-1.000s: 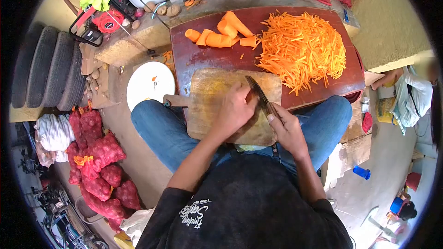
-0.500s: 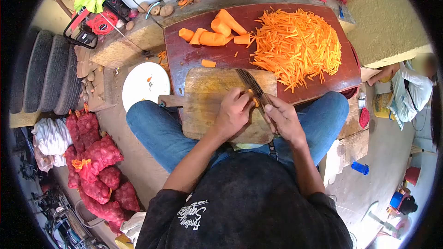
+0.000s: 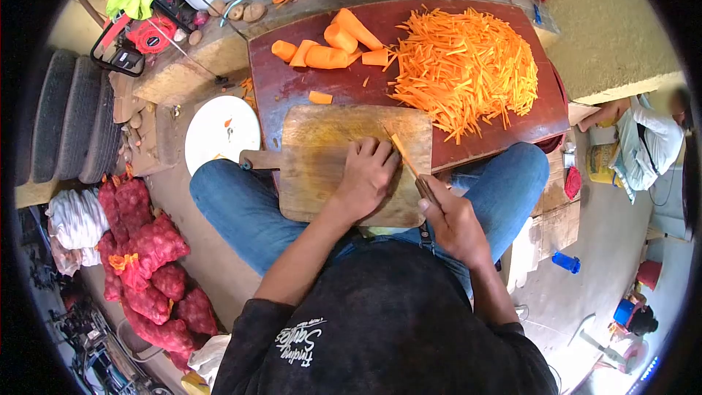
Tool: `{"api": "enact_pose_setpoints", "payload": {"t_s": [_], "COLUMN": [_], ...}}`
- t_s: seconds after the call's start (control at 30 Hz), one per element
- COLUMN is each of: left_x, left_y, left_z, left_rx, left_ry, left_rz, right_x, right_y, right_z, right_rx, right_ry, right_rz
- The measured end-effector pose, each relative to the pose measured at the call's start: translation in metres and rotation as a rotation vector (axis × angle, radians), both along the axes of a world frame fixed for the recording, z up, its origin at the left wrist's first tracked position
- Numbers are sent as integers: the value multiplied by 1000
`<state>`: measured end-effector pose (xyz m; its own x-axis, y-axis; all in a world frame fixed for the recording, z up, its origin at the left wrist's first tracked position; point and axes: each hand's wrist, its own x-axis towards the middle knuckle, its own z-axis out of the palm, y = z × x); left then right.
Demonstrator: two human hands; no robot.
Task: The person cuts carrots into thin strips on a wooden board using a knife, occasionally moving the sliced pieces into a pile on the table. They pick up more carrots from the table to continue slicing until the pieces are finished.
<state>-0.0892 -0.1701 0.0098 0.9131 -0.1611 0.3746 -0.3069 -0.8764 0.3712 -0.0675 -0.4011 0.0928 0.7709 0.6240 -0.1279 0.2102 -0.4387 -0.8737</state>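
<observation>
A wooden cutting board [image 3: 314, 175] with a handle lies across my lap, its far side by the red-brown table. My left hand [image 3: 368, 177] rests on the board with fingers curled down; whatever is under them is hidden. My right hand [image 3: 455, 219] is closed round the handle of a knife [image 3: 420, 181], whose blade points away over the board, just right of my left fingers. An orange strip [image 3: 399, 148], seemingly carrot, shows along the blade. Beyond the board are a heap of carrot sticks [image 3: 468, 69], several thick carrot chunks [image 3: 325, 56] and a small carrot piece [image 3: 320, 97].
The red-brown table [image 3: 285, 84] stands in front of me. A white round lid or plate [image 3: 208, 132] is at my left knee. Red mesh sacks [image 3: 157, 245] and tires [image 3: 66, 117] line the left. A person [image 3: 643, 135] sits far right; a blue object [image 3: 566, 262] lies on the floor.
The knife has gone from raised and tilted between both hands down to the board. My left hand has turned palm down onto the board, and my right hand has moved slightly nearer me.
</observation>
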Motion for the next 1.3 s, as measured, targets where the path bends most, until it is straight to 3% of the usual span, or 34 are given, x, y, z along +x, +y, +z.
{"api": "enact_pose_setpoints", "payload": {"t_s": [0.17, 0.37, 0.5, 0.6, 0.7, 0.8, 1.0, 1.1, 1.2, 1.3], "left_x": [2, 2, 6, 5, 3, 2, 2, 4, 5, 5], "left_y": [-2, 1, 0, 3, 6, 6, 5, 2, 5, 6], "left_z": [-3, -5, -6, -3, -8, -8, -2, -4, -7, -6], "left_rx": [18, -15, -8, -47, -86, -123, -103, -118, -163, -133], "left_ry": [-19, 44, 96, 45, 41, 44, 53, 32, 1, -62], "left_rz": [-3, 11, 60, 113, 68, 93, 44, 71, 70, 77], "right_x": [-19, 2, 13, 15, 23, 24, 24, 27, 45, 43], "right_y": [-1, 23, 15, 16, 13, 9, 8, 19, 41, 38], "right_z": [11, -22, -17, -24, -12, -14, -5, -9, -17, -19], "right_rx": [-74, 5, -30, 26, 36, 7, -58, -73, -128, 39], "right_ry": [52, -124, -40, -170, -6, -106, 44, -76, -32, -80], "right_rz": [-44, -34, 3, 29, 67, 125, 102, 81, 124, 88]}}
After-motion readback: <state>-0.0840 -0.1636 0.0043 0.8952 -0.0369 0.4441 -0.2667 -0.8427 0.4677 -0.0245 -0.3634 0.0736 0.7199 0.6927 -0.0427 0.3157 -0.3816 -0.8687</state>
